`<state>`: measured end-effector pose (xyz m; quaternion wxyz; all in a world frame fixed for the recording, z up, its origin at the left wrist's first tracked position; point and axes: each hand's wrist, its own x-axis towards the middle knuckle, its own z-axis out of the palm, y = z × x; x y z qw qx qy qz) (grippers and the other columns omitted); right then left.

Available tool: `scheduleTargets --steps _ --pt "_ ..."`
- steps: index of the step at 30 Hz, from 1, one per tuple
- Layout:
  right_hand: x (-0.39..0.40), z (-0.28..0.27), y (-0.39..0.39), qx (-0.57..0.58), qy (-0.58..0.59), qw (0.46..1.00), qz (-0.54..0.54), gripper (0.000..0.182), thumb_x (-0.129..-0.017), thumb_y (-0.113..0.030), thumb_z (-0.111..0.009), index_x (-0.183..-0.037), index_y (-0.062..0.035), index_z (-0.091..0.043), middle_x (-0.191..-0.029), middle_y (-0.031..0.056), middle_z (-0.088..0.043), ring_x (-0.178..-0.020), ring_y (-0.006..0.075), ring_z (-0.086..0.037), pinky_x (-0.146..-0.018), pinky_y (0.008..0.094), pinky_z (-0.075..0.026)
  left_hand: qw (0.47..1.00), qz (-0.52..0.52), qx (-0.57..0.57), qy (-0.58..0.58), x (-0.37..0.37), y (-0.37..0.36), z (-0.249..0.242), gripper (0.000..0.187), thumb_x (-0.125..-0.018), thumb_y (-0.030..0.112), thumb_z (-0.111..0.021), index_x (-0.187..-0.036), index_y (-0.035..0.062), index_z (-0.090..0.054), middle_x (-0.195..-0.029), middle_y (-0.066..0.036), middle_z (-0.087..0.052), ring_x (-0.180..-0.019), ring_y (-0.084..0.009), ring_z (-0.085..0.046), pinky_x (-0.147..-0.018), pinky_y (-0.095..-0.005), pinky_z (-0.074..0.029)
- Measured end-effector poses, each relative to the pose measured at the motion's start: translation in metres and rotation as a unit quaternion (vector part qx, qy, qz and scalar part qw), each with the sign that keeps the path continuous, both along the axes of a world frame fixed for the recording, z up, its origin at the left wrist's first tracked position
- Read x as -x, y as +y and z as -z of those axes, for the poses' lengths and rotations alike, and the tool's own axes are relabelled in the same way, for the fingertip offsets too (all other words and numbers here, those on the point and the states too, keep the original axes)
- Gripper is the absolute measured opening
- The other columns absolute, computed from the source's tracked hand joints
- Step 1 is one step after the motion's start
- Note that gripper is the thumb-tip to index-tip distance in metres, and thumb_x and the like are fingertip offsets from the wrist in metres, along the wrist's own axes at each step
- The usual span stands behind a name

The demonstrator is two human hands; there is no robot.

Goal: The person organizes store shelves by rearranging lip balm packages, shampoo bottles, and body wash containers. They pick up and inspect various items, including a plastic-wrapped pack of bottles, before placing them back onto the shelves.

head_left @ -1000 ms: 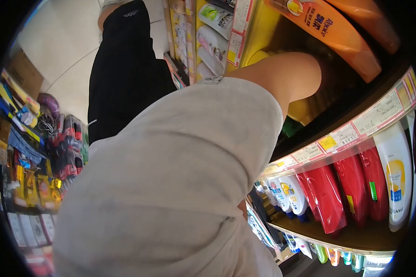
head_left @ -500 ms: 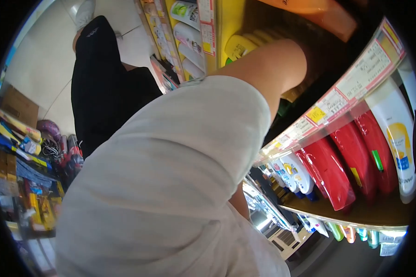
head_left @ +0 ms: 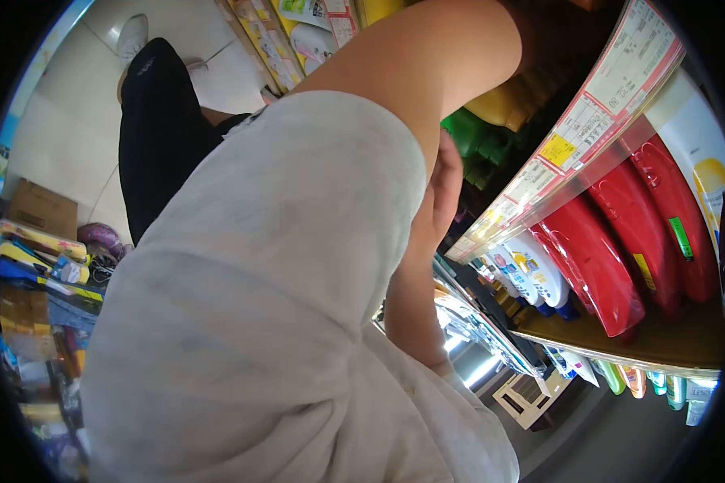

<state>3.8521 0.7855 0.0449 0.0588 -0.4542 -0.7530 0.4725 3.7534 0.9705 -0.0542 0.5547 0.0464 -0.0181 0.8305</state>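
My left arm [head_left: 427, 56] comes out of a pale short sleeve [head_left: 362, 113] and bends at the elbow beside a dark shelf bay. The left hand is hidden past that elbow. My right hand [head_left: 446, 189] is partly visible under the left arm, fingers curled, with its forearm [head_left: 415, 302] running up from the lower sleeve. What the right hand holds cannot be made out. Close beside it in the bay are green bottles [head_left: 479, 141] and yellow bottles [head_left: 503, 105].
A strip of price tags [head_left: 568, 145] edges the shelf near my arms. Beyond it are red bottles [head_left: 592, 266] and white bottles [head_left: 540, 262]. My black shorts [head_left: 157, 137] show over the tiled floor [head_left: 64, 121]. A cardboard box [head_left: 44, 208] and packaged goods lie at left.
The right forearm and hand have come into fuller view beside the green bottles. My left elbow has shifted up in the picture, and the whole view has moved slightly.
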Motion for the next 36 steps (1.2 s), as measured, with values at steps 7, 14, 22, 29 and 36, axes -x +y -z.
scheduleTargets --steps 7,14,22,29,36 --pt "0.04 0.015 0.026 0.019 0.02 0.999 -0.017 0.05 -0.107 -0.015 -0.052 -0.15 0.0036 -0.036 -0.145 0.0178 -0.051 -0.134 0.0243 -0.05 -0.111 0.0381 -0.042 0.999 0.016 -0.016 -0.031 0.002 -0.008 -0.006 0.052 -0.101 0.047 -0.053 -0.132 0.0062 -0.06 -0.136 -0.018 -0.061 -0.118 -0.0356 -0.06 -0.097 -0.0526 -0.05" --pt "0.029 0.012 0.025 0.043 0.011 0.999 0.02 0.044 -0.108 -0.016 -0.052 -0.146 0.0032 -0.041 -0.14 0.0153 -0.053 -0.13 0.0207 -0.052 -0.111 0.0361 -0.042 0.997 0.03 -0.038 -0.067 0.01 -0.01 -0.012 0.052 -0.102 0.048 -0.052 -0.132 0.0065 -0.061 -0.135 -0.018 -0.062 -0.117 -0.0351 -0.061 -0.096 -0.0527 -0.051" --pt "0.005 -0.006 0.024 0.061 0.035 0.997 -0.031 0.045 -0.108 -0.013 -0.05 -0.149 0.0017 -0.035 -0.149 0.0157 -0.047 -0.132 0.0249 -0.052 -0.109 0.0401 -0.043 0.992 0.058 -0.059 -0.091 0.028 -0.001 -0.023 0.052 -0.102 0.048 -0.052 -0.131 0.0067 -0.062 -0.134 -0.018 -0.062 -0.116 -0.0345 -0.062 -0.095 -0.0528 -0.052" --pt "-0.005 -0.007 0.024 0.072 0.052 0.994 -0.064 0.044 -0.109 -0.015 -0.048 -0.148 0.0033 -0.036 -0.149 0.018 -0.046 -0.131 0.0304 -0.055 -0.109 0.0431 -0.043 0.99 0.066 -0.06 -0.105 0.046 -0.001 -0.027 0.052 -0.102 0.049 -0.052 -0.131 0.007 -0.062 -0.133 -0.017 -0.063 -0.114 -0.034 -0.063 -0.094 -0.0528 -0.052" --pt "0.003 -0.001 0.017 0.095 0.034 0.994 -0.043 0.044 -0.109 -0.015 -0.048 -0.148 0.0029 -0.037 -0.145 0.0199 -0.048 -0.128 0.0318 -0.056 -0.107 0.0431 -0.045 0.99 0.062 -0.063 -0.114 0.065 -0.007 -0.032 0.052 -0.102 0.05 -0.052 -0.13 0.0072 -0.063 -0.133 -0.017 -0.064 -0.113 -0.0335 -0.063 -0.093 -0.0529 -0.053"
